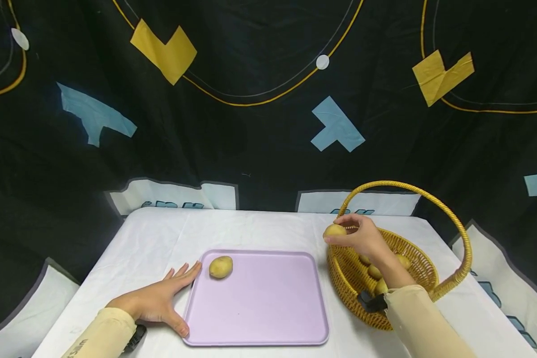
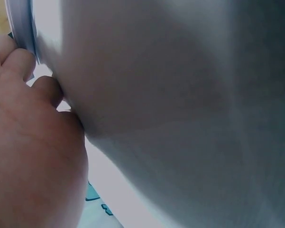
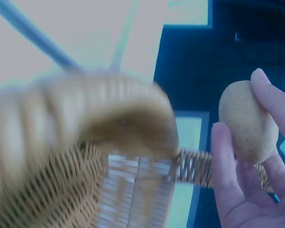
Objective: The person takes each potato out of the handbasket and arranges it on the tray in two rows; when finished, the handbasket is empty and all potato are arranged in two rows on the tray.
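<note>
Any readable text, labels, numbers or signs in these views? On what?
"s S...m": left sleeve; cut by frame edge, middle letters unsure.
Wrist strap: marks too small to read.
White border: blue marks, letter-like, unreadable.
Potatoes, tray, basket: none visible.

this looks like a makeshift recording corner, perhaps in a lab: a black cloth (image 1: pixel 268 159) hangs as a backdrop, bearing 2 yellow patches (image 1: pixel 175 55) and several blue patches (image 1: pixel 340 127); a white sheet (image 1: pixel 268 228) covers the worktop; a dark device (image 1: pixel 371 302) sits at each wrist. the room beyond is hidden.
</note>
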Motion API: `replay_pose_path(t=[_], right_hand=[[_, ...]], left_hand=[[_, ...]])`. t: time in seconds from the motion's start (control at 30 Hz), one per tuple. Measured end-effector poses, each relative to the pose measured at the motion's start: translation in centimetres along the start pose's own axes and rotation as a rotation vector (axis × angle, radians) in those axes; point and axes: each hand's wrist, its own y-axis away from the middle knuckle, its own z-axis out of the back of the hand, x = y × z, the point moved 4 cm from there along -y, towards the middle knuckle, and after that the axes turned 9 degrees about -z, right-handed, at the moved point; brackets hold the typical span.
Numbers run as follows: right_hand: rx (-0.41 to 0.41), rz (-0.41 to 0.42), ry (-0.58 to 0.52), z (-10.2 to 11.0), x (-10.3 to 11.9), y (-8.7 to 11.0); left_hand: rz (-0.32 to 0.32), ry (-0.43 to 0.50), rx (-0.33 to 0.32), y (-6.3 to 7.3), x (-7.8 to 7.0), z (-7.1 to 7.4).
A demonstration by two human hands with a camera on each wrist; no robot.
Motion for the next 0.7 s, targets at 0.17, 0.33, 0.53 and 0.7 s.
replay_pose_path(t=[0.17,0.33,0.53,0.7], right_hand=[[-0.018,0.035,-0.062,-1.4,0.5,0.2],[-0.021,0.043,-0.119,-3.4,1.0,0.2],[0.000,0.075,-0.160,-6.3,1.4,-0.2],[0.006,0.076,-0.168,-9.0,1.3,-0.5]], left_hand=[[0.006,0.000,0.002,-0.2,0.0,0.0],[0.003,-0.002,-0.001,-0.1,0.1,0.0],[-0.004,0.005,-0.001,0.0,0.0,0.0],[0.011,0.007,0.001,0.0,0.2,0.0]])
